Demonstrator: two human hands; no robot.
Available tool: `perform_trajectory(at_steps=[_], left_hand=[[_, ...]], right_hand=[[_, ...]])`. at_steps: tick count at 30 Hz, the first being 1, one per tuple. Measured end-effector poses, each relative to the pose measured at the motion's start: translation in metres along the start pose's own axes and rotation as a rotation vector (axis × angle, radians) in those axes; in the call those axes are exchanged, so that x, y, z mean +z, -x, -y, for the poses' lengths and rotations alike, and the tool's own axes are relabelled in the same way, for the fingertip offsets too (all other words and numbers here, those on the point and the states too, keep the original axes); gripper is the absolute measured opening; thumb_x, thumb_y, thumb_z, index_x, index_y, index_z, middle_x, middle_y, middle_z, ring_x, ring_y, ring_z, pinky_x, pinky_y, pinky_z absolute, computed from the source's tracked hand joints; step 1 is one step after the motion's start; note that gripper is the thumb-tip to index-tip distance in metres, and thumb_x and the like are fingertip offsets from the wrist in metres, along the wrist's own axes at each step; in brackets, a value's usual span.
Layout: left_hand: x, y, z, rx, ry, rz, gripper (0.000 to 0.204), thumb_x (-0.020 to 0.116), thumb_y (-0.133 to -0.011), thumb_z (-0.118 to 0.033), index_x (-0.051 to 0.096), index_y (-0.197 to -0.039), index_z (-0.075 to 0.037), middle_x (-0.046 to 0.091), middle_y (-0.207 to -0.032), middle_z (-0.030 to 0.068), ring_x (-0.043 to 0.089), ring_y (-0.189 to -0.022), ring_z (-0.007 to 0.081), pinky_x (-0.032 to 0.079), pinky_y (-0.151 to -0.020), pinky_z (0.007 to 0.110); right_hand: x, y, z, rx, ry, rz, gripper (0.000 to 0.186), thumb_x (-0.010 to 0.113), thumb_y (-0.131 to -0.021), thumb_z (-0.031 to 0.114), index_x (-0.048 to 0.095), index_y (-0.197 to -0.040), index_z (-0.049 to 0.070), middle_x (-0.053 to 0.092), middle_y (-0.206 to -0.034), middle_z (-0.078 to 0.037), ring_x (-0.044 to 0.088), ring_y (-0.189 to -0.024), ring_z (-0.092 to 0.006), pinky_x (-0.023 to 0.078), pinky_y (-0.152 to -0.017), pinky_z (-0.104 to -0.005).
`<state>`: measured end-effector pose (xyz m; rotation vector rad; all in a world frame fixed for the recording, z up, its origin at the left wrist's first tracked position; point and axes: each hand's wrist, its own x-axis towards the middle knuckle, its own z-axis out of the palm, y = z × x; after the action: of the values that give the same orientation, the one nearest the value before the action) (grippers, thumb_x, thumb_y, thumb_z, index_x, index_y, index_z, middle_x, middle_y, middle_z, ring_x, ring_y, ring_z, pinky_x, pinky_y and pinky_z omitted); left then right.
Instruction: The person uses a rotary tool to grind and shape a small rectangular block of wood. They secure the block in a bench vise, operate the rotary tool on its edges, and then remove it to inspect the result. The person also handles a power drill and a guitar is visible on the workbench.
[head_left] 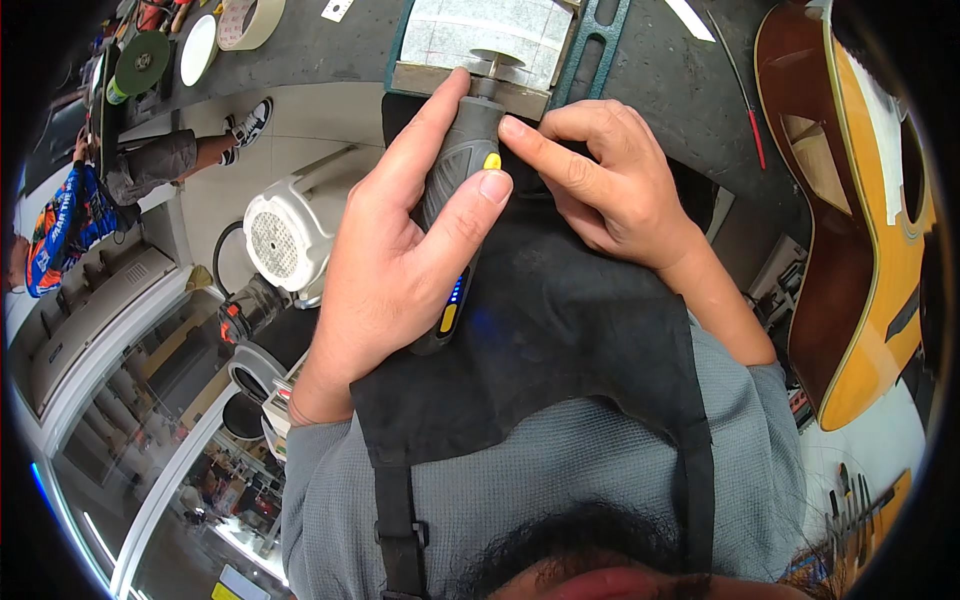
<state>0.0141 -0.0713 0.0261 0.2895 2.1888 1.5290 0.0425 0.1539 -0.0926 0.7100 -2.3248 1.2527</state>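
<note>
Closest to my camera, I see a grey shirt (570, 470) with a black apron (530, 330) over it, and both hands working just beyond. The left hand (385, 250) is wrapped around a grey rotary tool (452, 170), thumb lying beside its yellow switch (492, 161), with a row of blue lights glowing farther down the body. The right hand (620, 185) has its index finger stretched to the tool's front end, at or just beside the collar; its other fingers are bent inward, and I cannot tell whether they hold anything. The tool points away from the body, and a small thin disc (497, 57) on its tip stands over the near edge of a pale textured sheet (480, 25); I cannot make out whether they touch. A green metal frame (592, 60) flanks that sheet on the dark workbench (675, 85). To the right I have a thin red-handled tool (753, 140) and an acoustic guitar body (875, 330) on its side. Farther off at left, beyond a white machine (290, 235), there's another person (62, 225) in a colourful shirt.
</note>
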Motion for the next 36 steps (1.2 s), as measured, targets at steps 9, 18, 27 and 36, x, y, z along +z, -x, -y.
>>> perform_trajectory(at_steps=[9,18,27,36], left_hand=[[0.0000,0.0005,-0.0056,-0.039,0.004,0.006,0.073,0.071,-0.109,-0.016,0.042,-0.171,0.009,0.055,-0.167,0.0224,0.052,-0.155,0.0254,0.037,-0.130,0.036],[0.0008,0.0009,-0.0081,-0.053,0.016,0.007,0.072,0.070,-0.109,-0.015,0.042,-0.171,0.009,0.055,-0.167,0.0223,0.053,-0.155,0.0252,0.037,-0.130,0.036],[0.0009,0.0005,-0.0101,-0.070,0.037,0.009,0.071,0.070,-0.110,-0.015,0.043,-0.172,0.008,0.059,-0.162,0.0203,0.058,-0.148,0.0226,0.041,-0.126,0.034],[0.0009,0.0008,-0.0075,-0.053,0.031,0.008,0.070,0.069,-0.111,-0.017,0.043,-0.172,0.007,0.060,-0.161,0.0191,0.059,-0.145,0.0210,0.042,-0.124,0.033]], right_hand=[[0.0003,-0.0010,0.0004,-0.004,-0.010,-0.011,0.073,0.080,-0.085,0.001,0.073,-0.155,0.022,0.068,-0.120,-0.003,0.067,-0.102,-0.0275,0.053,-0.091,-0.0436],[-0.0006,-0.0012,0.0003,-0.008,0.002,-0.006,0.072,0.080,-0.086,0.003,0.073,-0.154,0.022,0.068,-0.120,-0.003,0.067,-0.101,-0.0272,0.053,-0.090,-0.0435],[-0.0004,-0.0011,0.0003,-0.008,0.007,-0.006,0.072,0.080,-0.085,0.002,0.074,-0.154,0.022,0.069,-0.120,-0.003,0.067,-0.101,-0.0273,0.053,-0.090,-0.0435],[-0.0009,-0.0015,0.0006,-0.010,0.000,-0.011,0.071,0.080,-0.085,0.001,0.074,-0.154,0.021,0.069,-0.119,-0.003,0.068,-0.101,-0.0273,0.053,-0.090,-0.0435]])
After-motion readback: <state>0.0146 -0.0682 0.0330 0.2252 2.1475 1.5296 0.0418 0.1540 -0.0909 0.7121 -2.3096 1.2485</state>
